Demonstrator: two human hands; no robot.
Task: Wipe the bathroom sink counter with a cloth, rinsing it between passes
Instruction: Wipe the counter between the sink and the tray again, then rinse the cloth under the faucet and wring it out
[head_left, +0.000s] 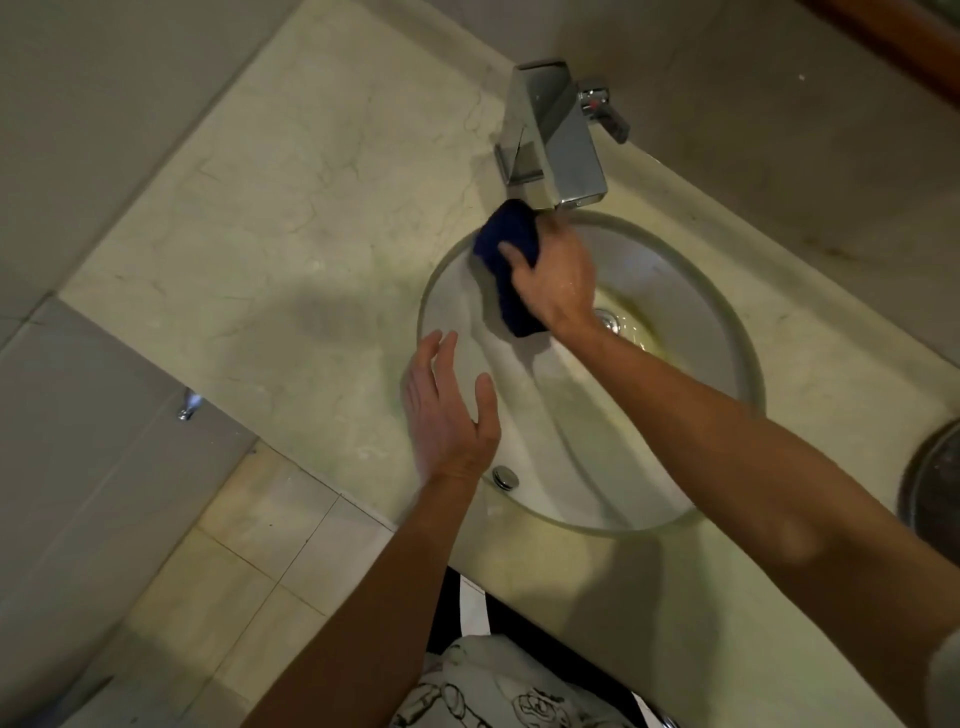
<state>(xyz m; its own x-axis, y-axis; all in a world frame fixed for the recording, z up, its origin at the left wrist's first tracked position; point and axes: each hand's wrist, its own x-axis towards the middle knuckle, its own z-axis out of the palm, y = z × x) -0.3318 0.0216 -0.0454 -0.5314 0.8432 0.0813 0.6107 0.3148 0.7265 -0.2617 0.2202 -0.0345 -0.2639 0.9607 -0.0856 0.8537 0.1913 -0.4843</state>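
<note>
My right hand (558, 275) grips a dark blue cloth (506, 239) over the far left part of the glass basin (737, 332), just below the spout of the chrome faucet (558, 135). The cloth hangs down past my palm into the bowl. My left hand (447, 410) hovers open, fingers spread, over the basin's near left rim and holds nothing. The pale marble counter (291, 249) spreads to the left of the basin. I cannot tell whether water is running.
The faucet's lever handle (605, 106) sticks out to the right. A drain (608, 319) sits in the bowl's middle and a small chrome cap (505, 477) near its front rim. A dark round object (935, 483) lies at the right edge. Tiled floor lies at lower left.
</note>
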